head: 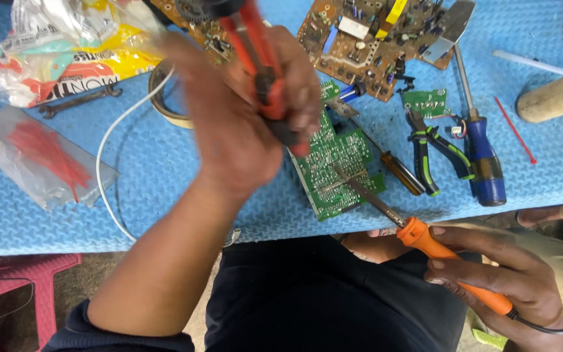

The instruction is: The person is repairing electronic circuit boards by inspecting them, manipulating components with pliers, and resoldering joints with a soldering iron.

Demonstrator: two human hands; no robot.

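Note:
My left hand (pixel 242 124) is closed around a red and black tool (pixel 262 65) held above the left part of a green circuit board (pixel 337 166) lying on the blue mat (pixel 164 176). The hand is blurred with motion. My right hand (pixel 503 274) grips the orange handle of a soldering iron (pixel 454 264) at the near right, below the table edge. Its metal tip (pixel 353 182) rests on the green board's solder side.
Brown circuit boards (pixel 366 39) lie at the back. Green-black pliers (pixel 434 153), a blue screwdriver (pixel 483 156), a small amber screwdriver (pixel 395 169), a wooden handle (pixel 555 94), a tape roll (pixel 164 101), a wrench (pixel 76 101), a white cable (pixel 109 150) and plastic bags (pixel 47 45) lie around.

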